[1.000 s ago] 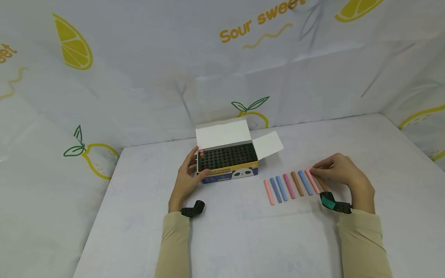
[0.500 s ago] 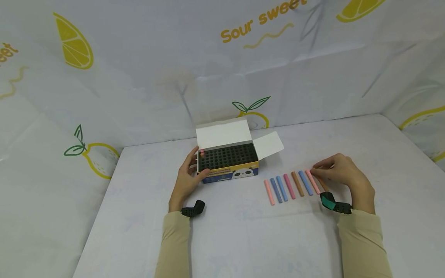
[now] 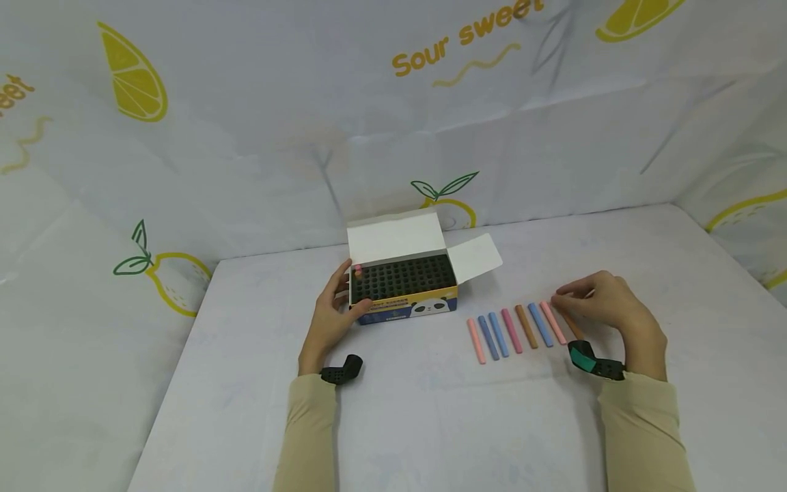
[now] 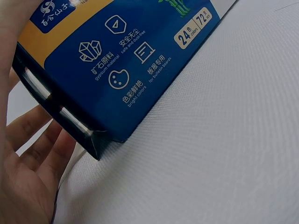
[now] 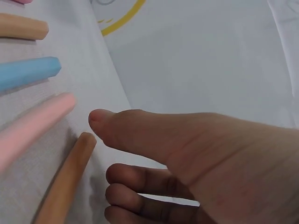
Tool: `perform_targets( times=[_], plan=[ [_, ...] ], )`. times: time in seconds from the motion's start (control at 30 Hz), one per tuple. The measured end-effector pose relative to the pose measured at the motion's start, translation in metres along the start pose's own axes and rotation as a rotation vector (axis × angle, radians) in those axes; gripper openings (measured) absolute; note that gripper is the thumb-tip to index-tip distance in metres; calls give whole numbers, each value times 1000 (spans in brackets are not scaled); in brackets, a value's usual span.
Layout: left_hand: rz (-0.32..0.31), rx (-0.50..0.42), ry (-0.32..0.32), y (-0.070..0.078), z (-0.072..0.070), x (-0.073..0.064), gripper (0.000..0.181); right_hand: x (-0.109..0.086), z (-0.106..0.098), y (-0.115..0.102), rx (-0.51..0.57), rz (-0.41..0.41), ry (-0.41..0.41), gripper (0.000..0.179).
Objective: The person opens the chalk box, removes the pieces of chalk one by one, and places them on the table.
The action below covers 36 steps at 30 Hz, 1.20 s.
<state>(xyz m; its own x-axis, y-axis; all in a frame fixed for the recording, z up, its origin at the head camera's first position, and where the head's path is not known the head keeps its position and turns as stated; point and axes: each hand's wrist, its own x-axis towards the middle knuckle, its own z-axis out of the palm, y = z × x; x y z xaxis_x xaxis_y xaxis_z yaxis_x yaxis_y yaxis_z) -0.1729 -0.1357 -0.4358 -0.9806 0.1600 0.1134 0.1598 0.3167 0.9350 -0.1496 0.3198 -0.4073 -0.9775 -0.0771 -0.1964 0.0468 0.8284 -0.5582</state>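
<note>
My left hand (image 3: 330,318) grips the left end of a chalk box (image 3: 402,311), thumb along its front and the other fingers at its end. The box is blue and yellow with a panda print. Its lid is up, showing a black foam insert (image 3: 402,277) with rows of holes. Pink and orange chalk ends (image 3: 359,270) stick up at the left corner. My right hand (image 3: 605,304) is over the rightmost brown chalk stick (image 5: 70,179). In the right wrist view its thumb tip lies right by the stick's upper end, the fingers loosely bent beside it, apart from the thumb.
Left of the brown stick lie several more chalks in a row, from a pink stick (image 3: 553,322) to another pink stick (image 3: 476,341), with blue, brown and magenta between. The box's side flap (image 3: 473,257) juts right. A lemon-print cloth (image 3: 264,137) hangs behind the white table (image 3: 430,424).
</note>
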Motion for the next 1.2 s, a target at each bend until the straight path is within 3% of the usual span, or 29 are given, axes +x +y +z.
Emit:
perform_targets(
  times=[0.57, 0.67, 0.83, 0.9, 1.0, 1.1, 1.2],
  plan=[
    [-6, -10, -1, 0, 0, 0, 83, -4, -9, -26, 75, -127, 240, 39],
    [-9, -12, -4, 0, 0, 0, 83, -5, -7, -35, 122, -175, 346, 33],
    [29, 11, 5, -27, -1, 8, 83, 0, 3, -56, 248, -298, 603, 23],
    [42, 15, 10, -38, -1, 11, 84, 3, 6, -64, 295, -336, 661, 21],
    [32, 8, 8, -38, -1, 12, 85, 4, 11, -74, 339, -360, 674, 21],
    [17, 3, 7, -34, 0, 11, 86, 5, 17, -83, 353, -352, 637, 22],
    [1, 3, -1, -19, -1, 7, 85, 7, 23, -89, 354, -358, 608, 22]
  ],
)
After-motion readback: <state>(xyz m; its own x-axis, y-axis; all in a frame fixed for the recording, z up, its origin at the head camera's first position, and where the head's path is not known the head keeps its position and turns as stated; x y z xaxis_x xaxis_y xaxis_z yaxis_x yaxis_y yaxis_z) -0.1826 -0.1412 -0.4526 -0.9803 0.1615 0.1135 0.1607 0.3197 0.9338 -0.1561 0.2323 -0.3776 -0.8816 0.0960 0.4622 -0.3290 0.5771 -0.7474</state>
